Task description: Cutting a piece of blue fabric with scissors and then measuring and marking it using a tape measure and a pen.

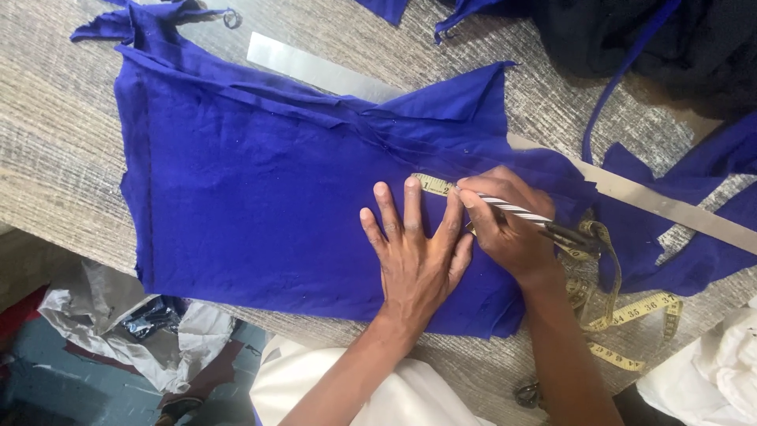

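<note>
A folded piece of deep blue cloth (260, 189) lies spread on a grey woven tabletop (55, 150). My left hand (414, 252) presses flat on the cloth, fingers spread. Right beside it, my right hand (509, 221) grips a black-and-white striped pen (516, 211) with its tip on the cloth by a yellow measuring tape (432, 184). The tape runs under my right hand and coils at the right (631, 315).
A long metal ruler (315, 71) lies diagonally under the cloth and comes out at the right (678, 209). Blue scraps (710, 205) and dark fabric (678, 47) sit at the top right. White cloth (725, 363) is at the lower right, crumpled paper (118, 323) on the floor at left.
</note>
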